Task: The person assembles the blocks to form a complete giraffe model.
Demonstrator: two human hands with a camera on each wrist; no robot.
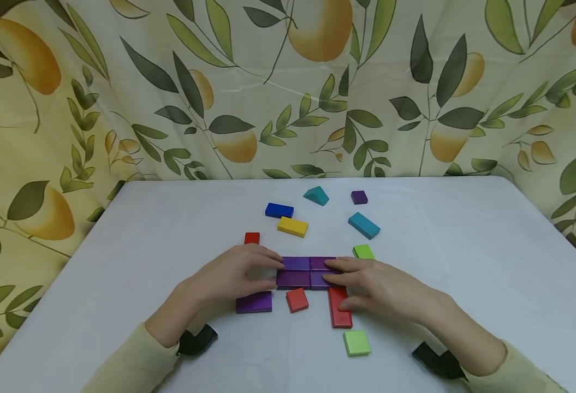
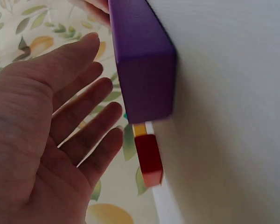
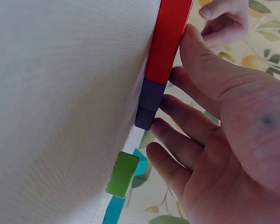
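Observation:
Several purple blocks (image 1: 294, 280) lie edge to edge in two rows, forming a flat rectangle mid-table. My left hand (image 1: 241, 270) is at the rectangle's left end, its fingers extended; in the left wrist view they hold nothing. Below that hand lies a separate purple block (image 1: 254, 303), and a red block (image 1: 251, 238) shows partly behind it. With its fingers extended, my right hand (image 1: 376, 284) rests its fingertips at the rectangle's right end. Its thumb touches the long red block (image 1: 339, 314), which stretches toward me from the purple ones. A small red square block (image 1: 297, 300) lies just below the rectangle.
A light green square block (image 1: 356, 343) lies nearest me, another green block (image 1: 363, 251) beyond my right hand. Farther back are blue (image 1: 279, 210), yellow (image 1: 292, 226), teal (image 1: 364, 225), triangular teal (image 1: 316, 195) and small purple (image 1: 358, 197) blocks. A patterned curtain hangs behind the white table (image 1: 170, 213).

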